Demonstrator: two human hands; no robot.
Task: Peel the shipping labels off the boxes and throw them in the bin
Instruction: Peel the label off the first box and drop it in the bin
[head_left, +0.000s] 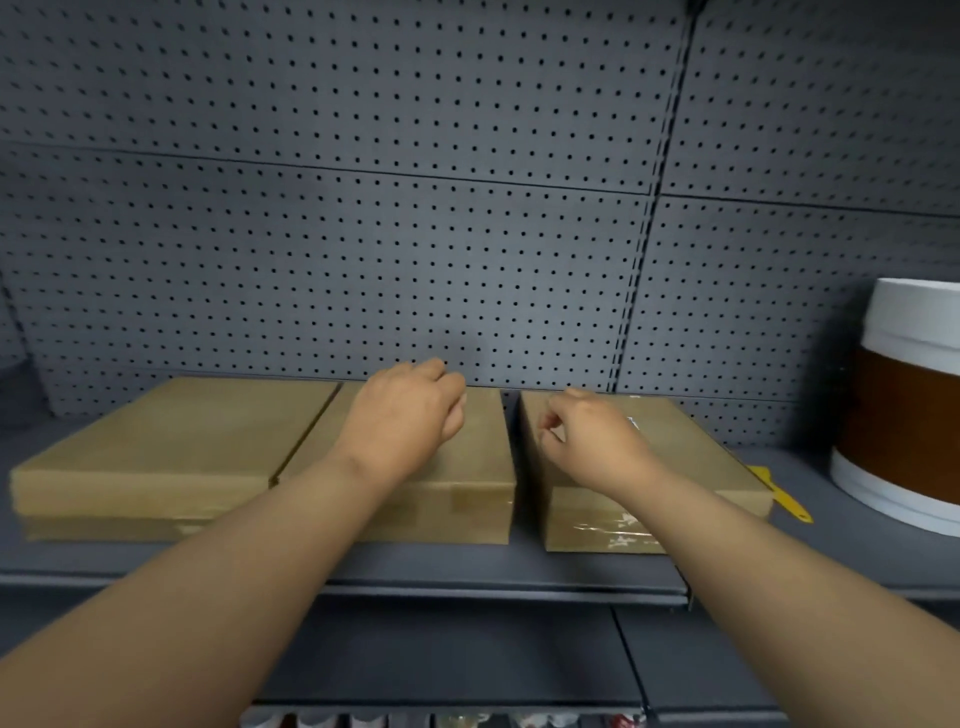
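Three flat brown cardboard boxes lie side by side on a grey shelf (467, 571): a left box (156, 447), a middle box (467, 467) and a right box (691, 457). My left hand (405, 415) rests over the middle box with fingers curled and nothing visible in it. Over the right box hovers my right hand (587, 441), fingers bent inward, thumb and forefinger near each other. A small white scrap of label (635, 423) peeks out beside the right hand. Torn white residue and clear tape (618, 532) show on the right box's front face. No bin is in view.
A grey pegboard wall (415, 234) stands behind the boxes. A big white and brown round container (904, 410) sits at the right. A yellow strip (779, 493) lies on the shelf beside the right box. Lower shelf items show at the bottom edge.
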